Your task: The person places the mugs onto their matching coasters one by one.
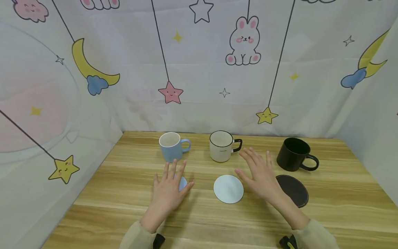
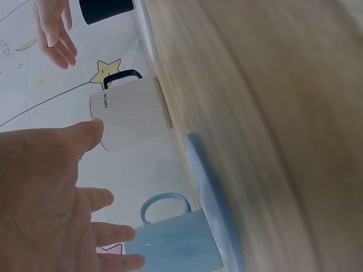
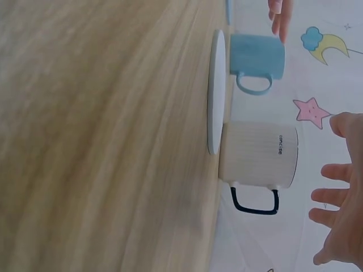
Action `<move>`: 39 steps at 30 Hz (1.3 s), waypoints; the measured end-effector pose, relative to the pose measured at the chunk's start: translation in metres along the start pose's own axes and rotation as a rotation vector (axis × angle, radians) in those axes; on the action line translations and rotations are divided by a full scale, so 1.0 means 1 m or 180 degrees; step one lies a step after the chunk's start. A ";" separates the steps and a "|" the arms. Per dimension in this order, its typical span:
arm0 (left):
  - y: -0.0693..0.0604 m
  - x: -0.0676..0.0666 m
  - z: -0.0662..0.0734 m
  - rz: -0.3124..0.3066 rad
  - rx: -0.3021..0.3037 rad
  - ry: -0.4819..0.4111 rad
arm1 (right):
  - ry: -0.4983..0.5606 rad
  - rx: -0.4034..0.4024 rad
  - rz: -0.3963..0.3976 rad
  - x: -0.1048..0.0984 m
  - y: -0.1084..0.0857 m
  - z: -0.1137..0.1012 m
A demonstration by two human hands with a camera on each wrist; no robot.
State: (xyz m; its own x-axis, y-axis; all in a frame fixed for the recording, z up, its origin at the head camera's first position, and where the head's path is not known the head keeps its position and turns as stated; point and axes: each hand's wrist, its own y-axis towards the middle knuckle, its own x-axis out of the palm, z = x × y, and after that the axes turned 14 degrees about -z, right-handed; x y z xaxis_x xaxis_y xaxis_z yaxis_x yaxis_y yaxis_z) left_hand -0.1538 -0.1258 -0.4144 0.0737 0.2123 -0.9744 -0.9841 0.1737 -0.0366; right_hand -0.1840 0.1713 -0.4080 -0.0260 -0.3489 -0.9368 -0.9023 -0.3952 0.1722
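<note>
My left hand [image 1: 169, 190] hovers with spread fingers over a light blue coaster [image 1: 183, 183], hiding most of it in the head view. Just beyond the fingertips stands a light blue mug [image 1: 172, 152], its handle to the right. The right hand [image 1: 259, 174], fingers apart and holding nothing, is raised between a white coaster [image 1: 228, 188] and a black coaster [image 1: 295, 190]. Nearest its fingertips is a white mug [image 1: 220, 152] with a black rim and black handle. Farther right a black mug [image 1: 290, 156] stands upright behind the black coaster, which the right forearm partly covers.
The wood-grain table [image 1: 199, 224] carries the mugs in a back row and the coasters in front of them. A white cloth [image 1: 202, 69] printed with stars, moons and a rabbit hangs behind and along the left side. Dark straps [image 1: 158, 240] show near both sleeves.
</note>
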 end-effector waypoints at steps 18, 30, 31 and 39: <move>-0.010 -0.001 -0.006 0.0001 -0.0027 0.0017 | 0.0004 -0.0177 0.0139 -0.003 0.011 -0.004; -0.016 -0.005 -0.019 -0.0142 -0.0122 0.0058 | 0.0101 -0.0336 0.0260 -0.001 0.024 -0.011; -0.016 -0.005 -0.020 -0.0137 -0.0118 0.0055 | 0.0115 -0.0349 0.0279 -0.001 0.025 -0.012; -0.017 -0.004 -0.025 -0.0203 -0.0137 0.0071 | 0.0313 -0.0348 0.0333 0.002 0.036 -0.018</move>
State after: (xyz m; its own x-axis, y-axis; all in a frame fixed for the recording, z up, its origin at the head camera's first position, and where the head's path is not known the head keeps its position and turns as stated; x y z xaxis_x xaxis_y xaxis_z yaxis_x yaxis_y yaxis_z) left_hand -0.1416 -0.1534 -0.4153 0.1333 0.1806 -0.9745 -0.9836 0.1446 -0.1078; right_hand -0.2090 0.1411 -0.3986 -0.0704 -0.4722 -0.8787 -0.8446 -0.4405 0.3043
